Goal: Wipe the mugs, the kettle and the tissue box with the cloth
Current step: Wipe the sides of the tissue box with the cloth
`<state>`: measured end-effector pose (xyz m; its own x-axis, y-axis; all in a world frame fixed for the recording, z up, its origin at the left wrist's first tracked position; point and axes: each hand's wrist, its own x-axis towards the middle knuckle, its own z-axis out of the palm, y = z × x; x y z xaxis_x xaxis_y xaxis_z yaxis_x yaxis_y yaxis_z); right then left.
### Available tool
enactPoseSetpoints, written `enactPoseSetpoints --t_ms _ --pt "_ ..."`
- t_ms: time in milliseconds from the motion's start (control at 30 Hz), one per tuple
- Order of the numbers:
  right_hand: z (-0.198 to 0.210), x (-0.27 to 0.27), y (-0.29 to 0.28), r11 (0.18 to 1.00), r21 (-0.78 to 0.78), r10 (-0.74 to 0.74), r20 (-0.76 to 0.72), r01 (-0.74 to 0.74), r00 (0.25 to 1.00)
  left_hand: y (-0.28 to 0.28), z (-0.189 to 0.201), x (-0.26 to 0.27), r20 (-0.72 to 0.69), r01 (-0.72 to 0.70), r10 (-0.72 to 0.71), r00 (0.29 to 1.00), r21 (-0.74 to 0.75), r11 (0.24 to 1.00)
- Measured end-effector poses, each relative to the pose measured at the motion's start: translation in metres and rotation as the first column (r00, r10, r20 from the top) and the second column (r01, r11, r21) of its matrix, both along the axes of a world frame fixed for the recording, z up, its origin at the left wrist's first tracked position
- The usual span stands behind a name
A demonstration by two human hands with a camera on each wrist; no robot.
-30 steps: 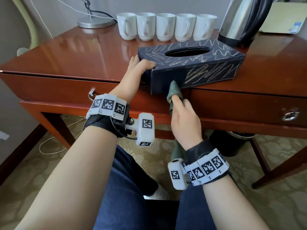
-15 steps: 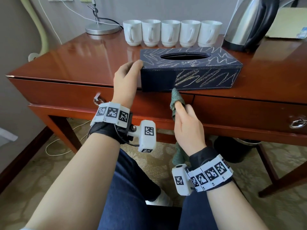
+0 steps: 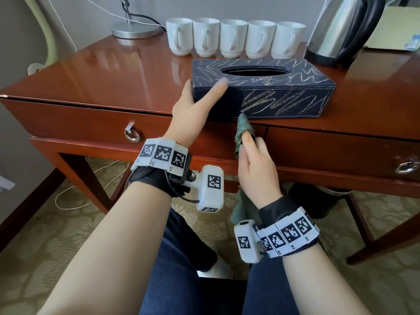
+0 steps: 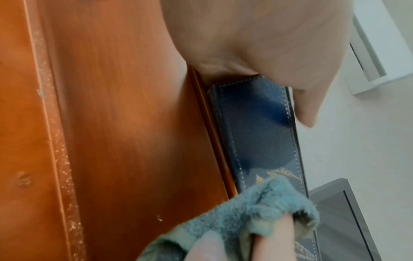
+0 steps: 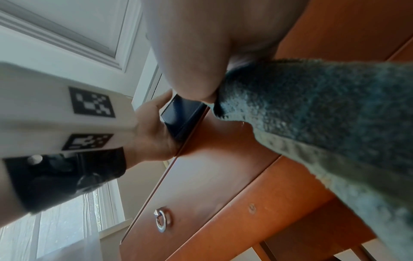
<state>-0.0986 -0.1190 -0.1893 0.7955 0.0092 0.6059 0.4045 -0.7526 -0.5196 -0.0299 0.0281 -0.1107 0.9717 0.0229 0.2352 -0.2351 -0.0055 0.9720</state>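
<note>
A dark blue tissue box with gold scribbles lies near the front edge of the wooden desk. My left hand grips its left end, thumb on top; the left wrist view shows the tissue box held at that corner. My right hand pinches a green cloth whose tip touches the bottom edge of the box's front face. The cloth hangs down past my wrist. Several white mugs stand in a row behind the box. A steel kettle stands at the back right.
A lamp base with cables sits at the back left. Drawers with ring pulls face me below the desktop. A pale pad lies right of the kettle. My legs in blue trousers are under the desk edge.
The tissue box went from tilted up on its edge to flat on the desk. My left thumb moved onto its top. The cloth tip slid down to the bottom of the front face.
</note>
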Motion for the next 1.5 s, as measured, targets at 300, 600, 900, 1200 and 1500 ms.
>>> enactPoseSetpoints --t_ms 300,600,900,1200,1500 --pt "0.001 0.002 0.005 0.998 -0.034 -0.052 0.027 0.053 0.998 -0.003 0.011 -0.001 -0.060 -0.025 0.022 0.998 -0.059 0.998" --pt "0.004 0.006 0.007 0.982 -0.154 -0.111 0.025 0.113 0.994 0.005 0.026 -0.004 -0.128 0.062 -0.078 0.989 -0.124 0.990" --pt "0.003 0.009 0.015 0.942 -0.255 -0.206 0.073 0.218 0.976 0.008 0.020 -0.004 -0.113 0.117 -0.129 0.985 -0.112 0.987" --pt "0.006 0.009 0.007 0.944 -0.220 -0.233 0.086 0.246 0.969 -0.001 0.017 -0.007 -0.084 0.064 -0.081 0.993 -0.195 0.979" --pt "0.006 0.002 -0.007 0.931 -0.211 -0.283 0.100 0.298 0.954 -0.004 0.018 -0.010 -0.063 0.058 -0.073 0.995 -0.218 0.974"
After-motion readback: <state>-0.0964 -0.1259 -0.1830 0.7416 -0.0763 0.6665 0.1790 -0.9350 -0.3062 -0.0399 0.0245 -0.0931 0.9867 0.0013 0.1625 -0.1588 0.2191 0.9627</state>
